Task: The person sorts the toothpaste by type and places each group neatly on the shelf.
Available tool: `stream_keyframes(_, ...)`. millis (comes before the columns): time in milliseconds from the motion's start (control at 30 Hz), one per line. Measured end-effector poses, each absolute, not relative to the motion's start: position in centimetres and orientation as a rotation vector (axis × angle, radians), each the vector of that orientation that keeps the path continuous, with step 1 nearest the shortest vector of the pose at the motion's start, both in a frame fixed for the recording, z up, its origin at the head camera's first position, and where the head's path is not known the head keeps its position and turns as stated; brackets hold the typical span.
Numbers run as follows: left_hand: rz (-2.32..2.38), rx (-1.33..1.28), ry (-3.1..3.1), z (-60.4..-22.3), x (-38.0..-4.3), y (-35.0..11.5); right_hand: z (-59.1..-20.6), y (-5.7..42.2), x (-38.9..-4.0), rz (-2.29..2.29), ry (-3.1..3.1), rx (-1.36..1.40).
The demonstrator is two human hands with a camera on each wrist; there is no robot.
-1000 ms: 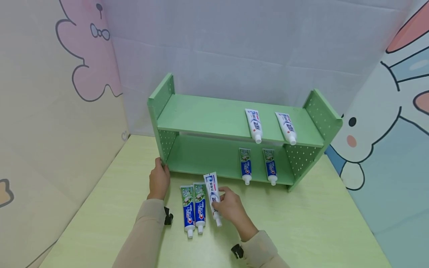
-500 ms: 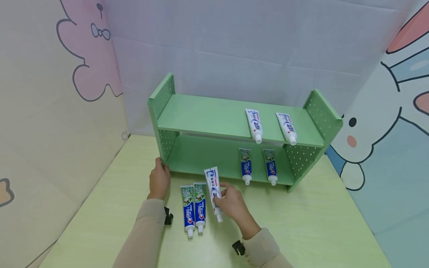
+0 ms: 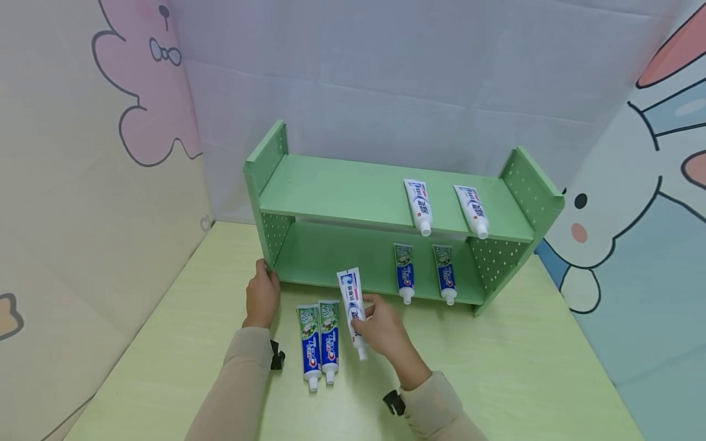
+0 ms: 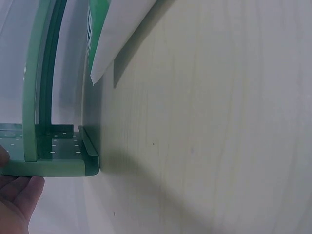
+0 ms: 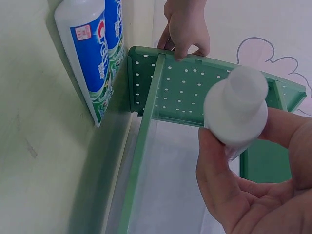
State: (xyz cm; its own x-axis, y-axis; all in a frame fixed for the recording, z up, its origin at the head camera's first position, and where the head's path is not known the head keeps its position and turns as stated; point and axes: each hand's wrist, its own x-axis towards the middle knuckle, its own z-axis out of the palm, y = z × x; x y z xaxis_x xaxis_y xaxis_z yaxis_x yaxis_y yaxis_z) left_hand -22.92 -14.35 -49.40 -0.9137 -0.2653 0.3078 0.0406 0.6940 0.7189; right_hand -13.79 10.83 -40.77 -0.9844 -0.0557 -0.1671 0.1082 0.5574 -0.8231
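My right hand (image 3: 384, 327) pinches a white toothpaste tube (image 3: 350, 296) between thumb and fingers, flat end toward the shelf and cap toward me. In the right wrist view the tube's white cap (image 5: 246, 90) points at the camera. My left hand (image 3: 261, 298) grips the lower front edge of the green two-tier shelf's left side panel (image 3: 259, 208); in the left wrist view its fingers (image 4: 30, 195) press under that panel. Between my hands, two blue-and-green toothpaste tubes (image 3: 311, 343) lie side by side on the table.
Two white toothpaste tubes (image 3: 418, 205) lie on the upper board's right half, caps over its front edge. Below, two blue-and-green tubes (image 3: 404, 269) lie on the lower board (image 3: 331, 251). Cloth walls with cartoon animals surround the pale table (image 3: 513, 373).
My right hand has moved the white toothpaste tube forward and slightly right, toward the lower board's front edge. The left hand keeps its grip on the shelf.
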Motion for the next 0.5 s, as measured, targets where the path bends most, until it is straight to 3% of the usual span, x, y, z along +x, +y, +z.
stream_keyframes(500,-1.088,0.178,-2.526,-49.2,-22.8,-14.4,-39.6,10.9,-13.9,-1.401,2.629,0.043)
